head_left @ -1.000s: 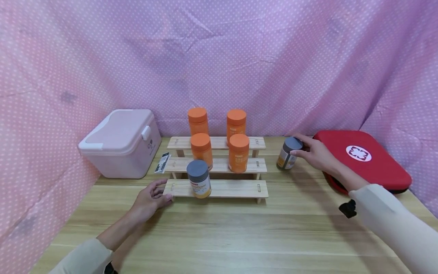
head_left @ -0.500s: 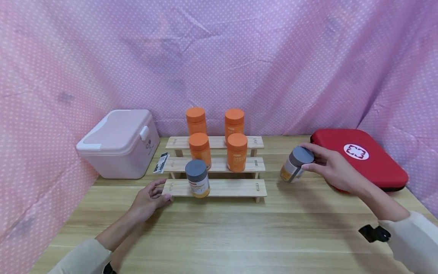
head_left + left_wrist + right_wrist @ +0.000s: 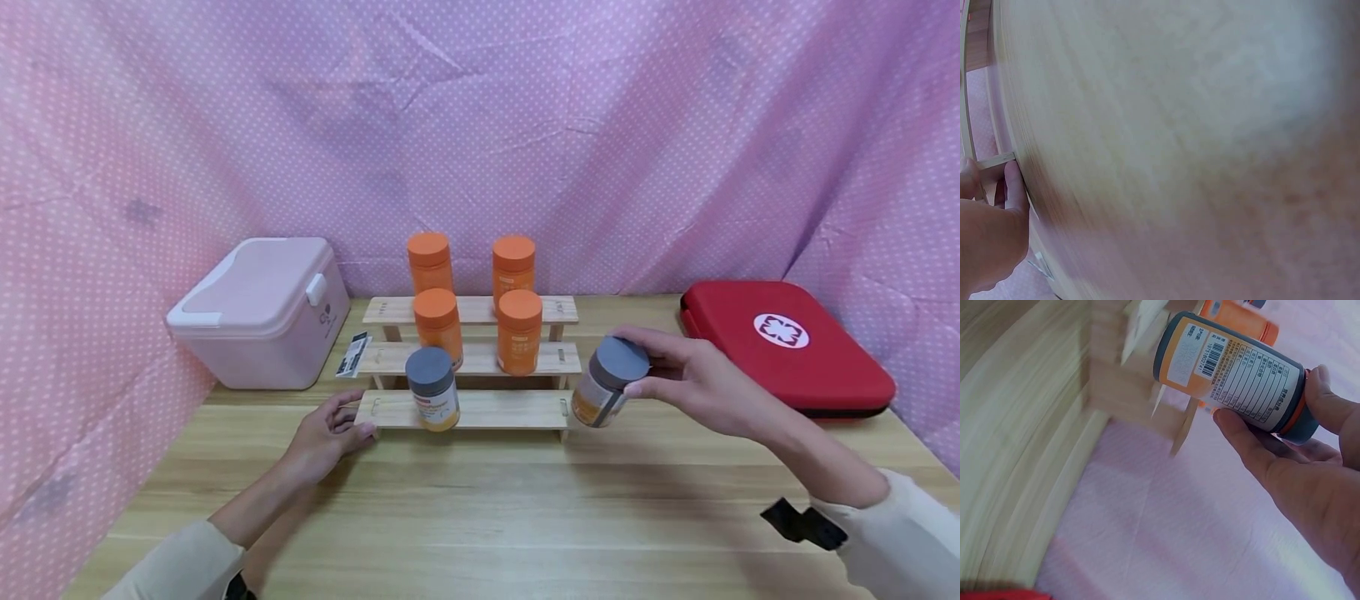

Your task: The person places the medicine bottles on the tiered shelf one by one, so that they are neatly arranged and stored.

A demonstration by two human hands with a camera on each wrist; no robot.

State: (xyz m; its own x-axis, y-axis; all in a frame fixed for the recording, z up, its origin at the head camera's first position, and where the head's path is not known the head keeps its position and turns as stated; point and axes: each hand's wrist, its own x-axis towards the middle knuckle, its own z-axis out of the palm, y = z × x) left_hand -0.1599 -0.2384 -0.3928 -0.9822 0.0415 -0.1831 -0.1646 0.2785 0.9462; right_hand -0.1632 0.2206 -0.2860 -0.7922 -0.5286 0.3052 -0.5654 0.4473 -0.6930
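So the right hand [image 3: 701, 385] is carrying a grey-lidded bottle [image 3: 606, 382], fingers wrapped round the lid end, bottle tilted and up in the air just off the right end of the rack's [image 3: 480, 411] bottom step. Looks to me like the carry-over step, with the placing not done yet. The other grey bottle [image 3: 432, 388] already stands on the left half of that bottom step, and the right half is bare, so I'd guess the next move needs the bottle tipped upright and set down there, without clipping the step above.

Left hand [image 3: 327, 433] rests on the table [image 3: 480, 517] with its fingertips curled against the rack's left end, like it's steadying it.

Containers: four orange bottles [image 3: 519, 332] sit on the middle and top steps, all capped. The pink box [image 3: 262, 312] and red case [image 3: 787, 346] are shut, so no idea what's inside.
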